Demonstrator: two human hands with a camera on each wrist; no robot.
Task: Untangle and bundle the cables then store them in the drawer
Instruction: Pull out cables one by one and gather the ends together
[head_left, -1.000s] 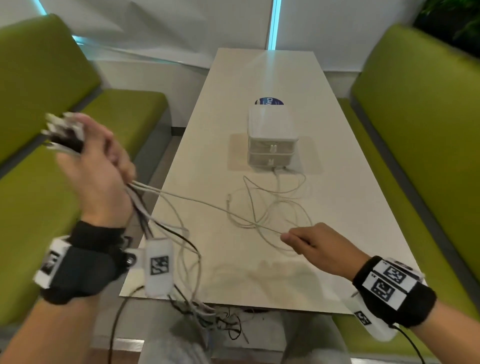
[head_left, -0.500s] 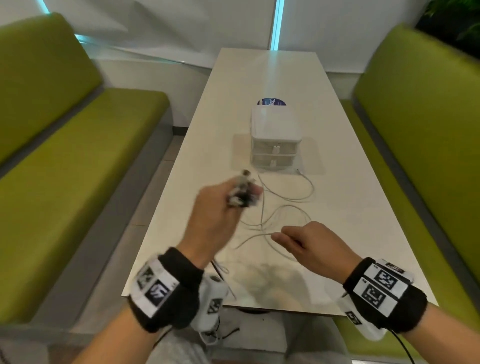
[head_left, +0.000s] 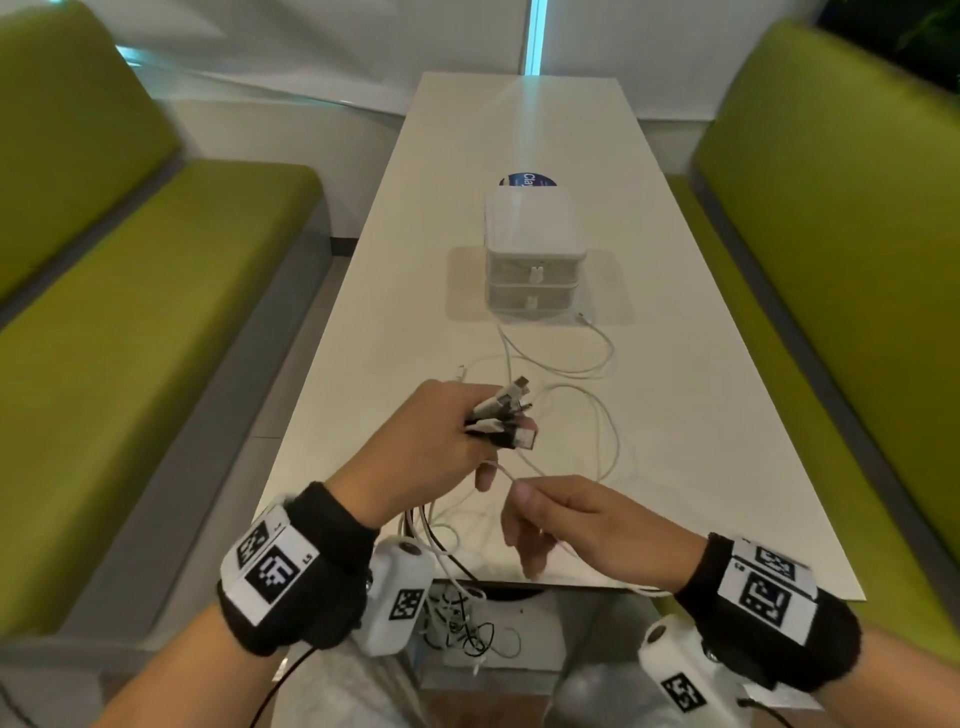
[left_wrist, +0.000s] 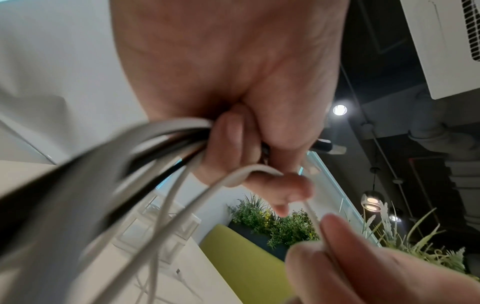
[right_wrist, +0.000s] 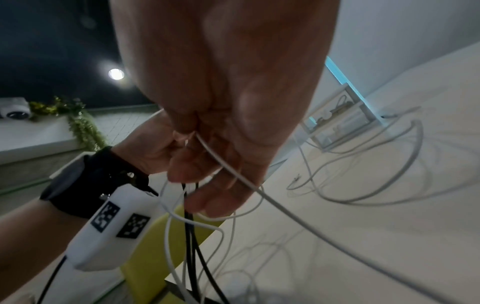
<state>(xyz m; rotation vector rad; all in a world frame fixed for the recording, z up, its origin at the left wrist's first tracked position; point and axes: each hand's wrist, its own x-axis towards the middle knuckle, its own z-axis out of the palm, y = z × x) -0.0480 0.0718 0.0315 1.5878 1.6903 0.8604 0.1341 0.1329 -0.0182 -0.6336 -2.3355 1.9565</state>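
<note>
The table (head_left: 675, 415) was off-white, the benches (head_left: 130, 364) lime green. The cables (head_left: 597, 364) on the table were white; the bundle of cable ends (head_left: 501, 418) mixed white and black. The drawer unit (head_left: 535, 260) looked translucent white. Black wristbands (head_left: 311, 571) bore black-and-white square-patterned tags. A sticker (head_left: 524, 180) was blue, possibly with white lettering.

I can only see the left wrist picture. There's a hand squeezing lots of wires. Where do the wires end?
Observer: Their plug ends stick out of the left hand as a bunch of connectors, over the table.
Operator: Whose fingers are at the bottom?
Observer: The right hand, pinching one white cable near the left thumb.
Operator: Is there a drawer?
Observer: Yes, a small white drawer box farther up the table, both drawers closed.
Operator: Any wires left lying around?
Observer: White loops lie on the table between the hands and the box.
</note>
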